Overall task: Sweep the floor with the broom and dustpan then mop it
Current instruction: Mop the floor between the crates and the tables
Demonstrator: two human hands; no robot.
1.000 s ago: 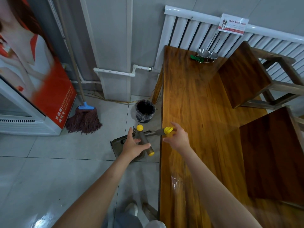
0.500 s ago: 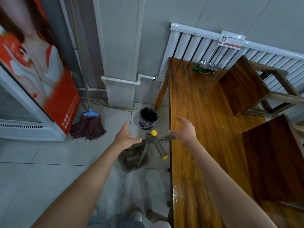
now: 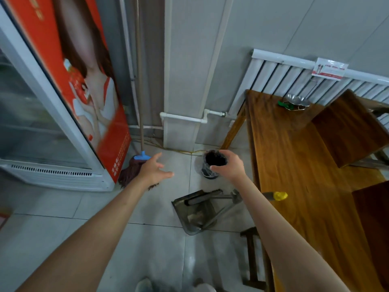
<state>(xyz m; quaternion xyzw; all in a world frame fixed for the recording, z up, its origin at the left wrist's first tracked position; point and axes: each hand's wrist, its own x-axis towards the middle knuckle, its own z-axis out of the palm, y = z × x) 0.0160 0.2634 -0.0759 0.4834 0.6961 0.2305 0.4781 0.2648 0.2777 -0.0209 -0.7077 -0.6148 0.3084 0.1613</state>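
The sweeping part looks finished: the dustpan (image 3: 196, 211) lies on the tiled floor (image 3: 63, 228) beside the table (image 3: 305, 186), and the yellow-capped handle (image 3: 275, 196) leans against the table edge, held by nobody. The mopping appears not yet begun. The mop (image 3: 134, 167) stands propped in the corner between the fridge (image 3: 52, 123) and the wall, its long pale pole upright, a blue plastic collar above a shaggy, dark reddish head of stringy yarn resting on the floor.

The left hand (image 3: 152, 170) reaches toward the mop head with fingers spread, gripping nothing. The right hand (image 3: 229, 166) hovers loosely curled in front of a small round bin (image 3: 212, 165) lined with thin plastic; whether it touches the bin cannot be told. The dustpan is dull grey metal, scoop-shaped; the floor tiles are glossy grey, the table polished brown wood.
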